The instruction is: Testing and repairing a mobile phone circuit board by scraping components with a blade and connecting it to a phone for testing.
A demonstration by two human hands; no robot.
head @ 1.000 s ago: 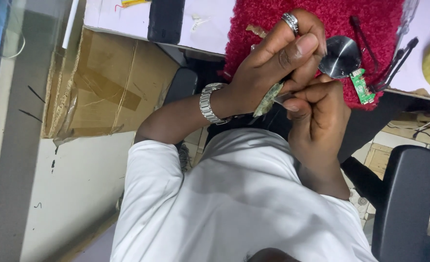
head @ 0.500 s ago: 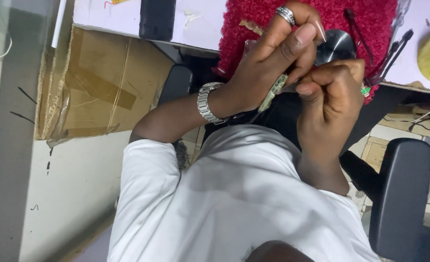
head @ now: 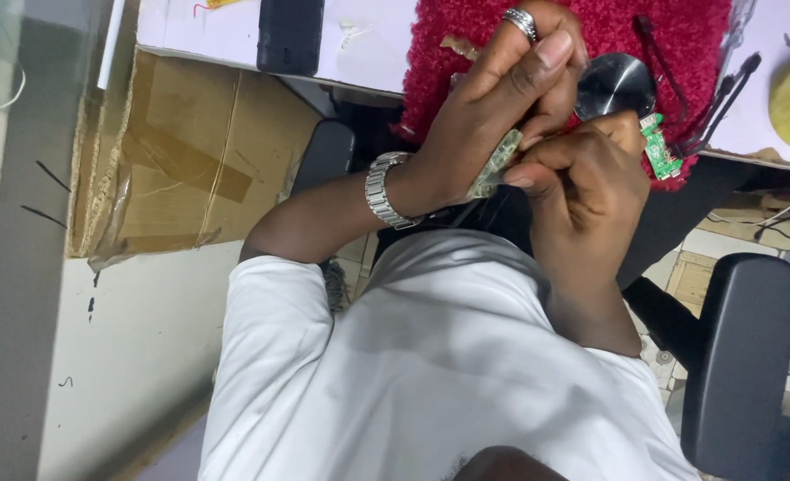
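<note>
Head view: both hands pinch a small circuit board over the lap.

Left hand (head: pixel 493 125), ringed, with a wrist watch (head: pixel 382 190), and right hand (head: pixel 582 178) close fingers on the greenish board (head: pixel 495 163) between them. Beyond lie a red mat (head: pixel 680 36), metal disc (head: pixel 616 85), green board (head: pixel 656 144); a cardboard box (head: pixel 181 160) stands left.

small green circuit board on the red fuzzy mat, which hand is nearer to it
Right. The right hand has its knuckles almost against the small green circuit board on the red fuzzy mat. The left hand, wearing a ring, sits farther off, beyond the right hand's fingers.
</note>
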